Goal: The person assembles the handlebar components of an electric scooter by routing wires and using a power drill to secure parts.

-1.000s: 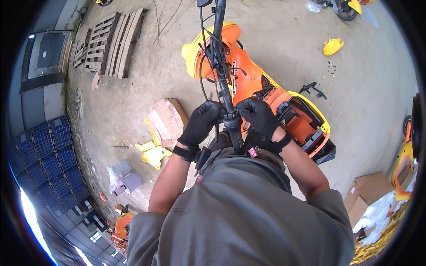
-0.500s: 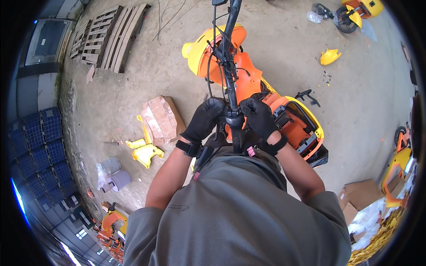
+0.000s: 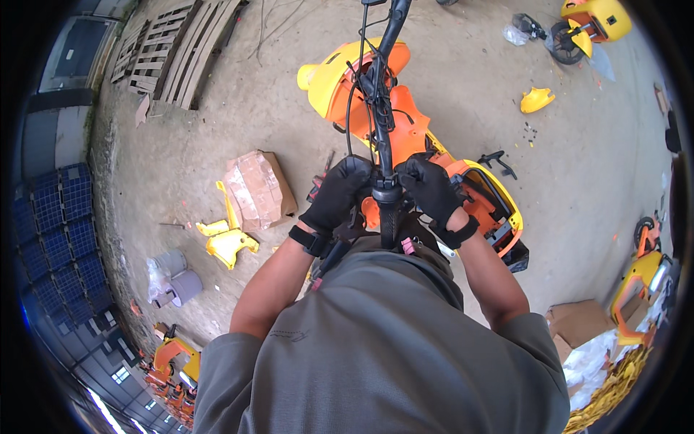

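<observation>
A black scooter handlebar (image 3: 384,137) runs lengthwise toward my body, with its rubber grip (image 3: 389,228) close to my waist. My left hand (image 3: 341,189), in a black glove, is curled at the bar's left side. Opposite it, my gloved right hand (image 3: 428,186) is curled against the bar's right side, near the round collar above the grip. What the fingers of either hand pinch is hidden. Black cables (image 3: 352,108) hang along the bar. Beneath lies the yellow and orange scooter body (image 3: 408,119), with an open rear frame (image 3: 491,199) at the right.
To the left are a cardboard box (image 3: 260,192), yellow plastic panels (image 3: 231,246) and grey buckets (image 3: 184,283). Wooden pallets (image 3: 195,54) lie at the far left. A yellow panel (image 3: 537,100) and a black bracket (image 3: 499,163) rest on the floor at right.
The view has shifted slightly. My hands stay curled at the same part of the handlebar, and a red and black tool shows beside my left hand.
</observation>
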A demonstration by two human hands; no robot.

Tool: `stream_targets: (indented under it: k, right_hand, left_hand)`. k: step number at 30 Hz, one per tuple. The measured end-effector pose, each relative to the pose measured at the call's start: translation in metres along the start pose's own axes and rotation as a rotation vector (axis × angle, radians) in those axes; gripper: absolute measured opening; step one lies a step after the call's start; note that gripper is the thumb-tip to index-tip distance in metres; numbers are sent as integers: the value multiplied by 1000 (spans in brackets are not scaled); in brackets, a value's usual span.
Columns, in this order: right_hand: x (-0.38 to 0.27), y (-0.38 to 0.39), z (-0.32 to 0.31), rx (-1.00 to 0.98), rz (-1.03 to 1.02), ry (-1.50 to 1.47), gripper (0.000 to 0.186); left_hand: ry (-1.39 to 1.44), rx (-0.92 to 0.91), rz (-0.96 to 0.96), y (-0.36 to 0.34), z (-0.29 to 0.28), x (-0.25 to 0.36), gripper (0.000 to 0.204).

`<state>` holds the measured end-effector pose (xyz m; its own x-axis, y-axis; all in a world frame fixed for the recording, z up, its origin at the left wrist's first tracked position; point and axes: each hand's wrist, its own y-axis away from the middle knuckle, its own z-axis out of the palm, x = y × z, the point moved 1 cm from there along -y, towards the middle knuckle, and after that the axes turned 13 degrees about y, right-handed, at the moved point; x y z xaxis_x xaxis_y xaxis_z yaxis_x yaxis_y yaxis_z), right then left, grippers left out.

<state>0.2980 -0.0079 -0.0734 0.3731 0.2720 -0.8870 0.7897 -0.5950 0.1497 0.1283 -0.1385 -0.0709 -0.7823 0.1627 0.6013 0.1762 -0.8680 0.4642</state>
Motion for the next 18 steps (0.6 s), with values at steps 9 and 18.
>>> stream_targets:
  k: [9, 18]
  right_hand:
    - [0, 3, 4, -19, 12, 88, 12]
    - [-1, 6, -1, -27, 74, -207, 16]
  left_hand:
    - [-69, -6, 6, 0, -1, 0, 22]
    - [-79, -23, 10, -1, -1, 1, 21]
